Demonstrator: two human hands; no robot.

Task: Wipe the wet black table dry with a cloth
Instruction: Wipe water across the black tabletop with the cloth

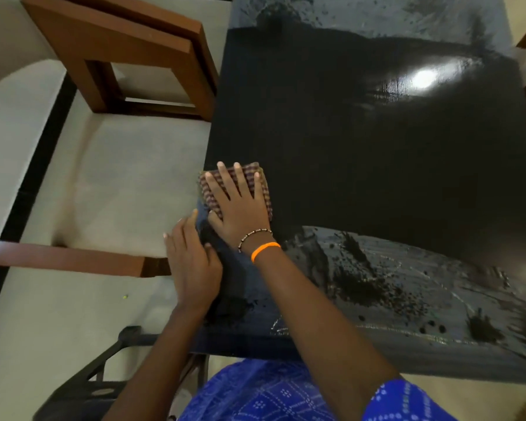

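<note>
The black table [377, 165] fills the right of the head view. Its middle looks dark and even, while the near strip and the far end carry grey wet streaks and droplets. A folded checked cloth [263, 185] lies at the table's left edge. My right hand [240, 205] presses flat on the cloth with fingers spread. Just left of it, my left hand [192, 265] rests against the table's left edge, fingers straight, holding nothing.
A brown wooden chair [128, 53] stands on the pale floor beside the table's far left. Another brown wooden piece [73, 258] juts in from the left near my left hand. A dark metal frame [104, 369] sits below the table's near corner.
</note>
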